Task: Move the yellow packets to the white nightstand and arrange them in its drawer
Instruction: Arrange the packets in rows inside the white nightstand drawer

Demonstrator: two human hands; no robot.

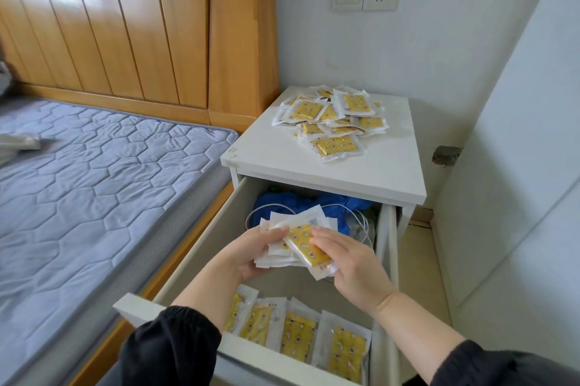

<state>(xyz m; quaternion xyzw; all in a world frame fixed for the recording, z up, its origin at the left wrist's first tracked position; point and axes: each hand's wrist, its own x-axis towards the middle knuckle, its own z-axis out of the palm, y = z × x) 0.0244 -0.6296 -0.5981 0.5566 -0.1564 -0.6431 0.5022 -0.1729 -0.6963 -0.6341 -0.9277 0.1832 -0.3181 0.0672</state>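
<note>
The task is partly done. The white nightstand (314, 162) stands beside the bed, and its drawer (201, 247) is pulled wide open. Along the drawer's front edge a row of packets (298, 335) stands on edge, side by side, running from about the middle towards the right wall. This looks like the arranged part so far.

Above the middle of the drawer, the left hand (251, 255) grips a handful of packets (276, 252) from the left side, fingers curled under and thumb on top. The right hand (354, 266) pinches the top packet (306, 244), which lies tilted across the handful. It seems to be peeling this one off to place it.

Much is left. A loose pile of packets (335, 115) lies jumbled on the nightstand's top, towards its back right corner, and none of it is sorted. So the move to the nightstand appears complete, while the arranging is probably well under half done.

At the back of the drawer, a blue cloth (282, 200) and a white cable (365, 222) take up room. That may limit how many rows fit behind the first one.
</note>
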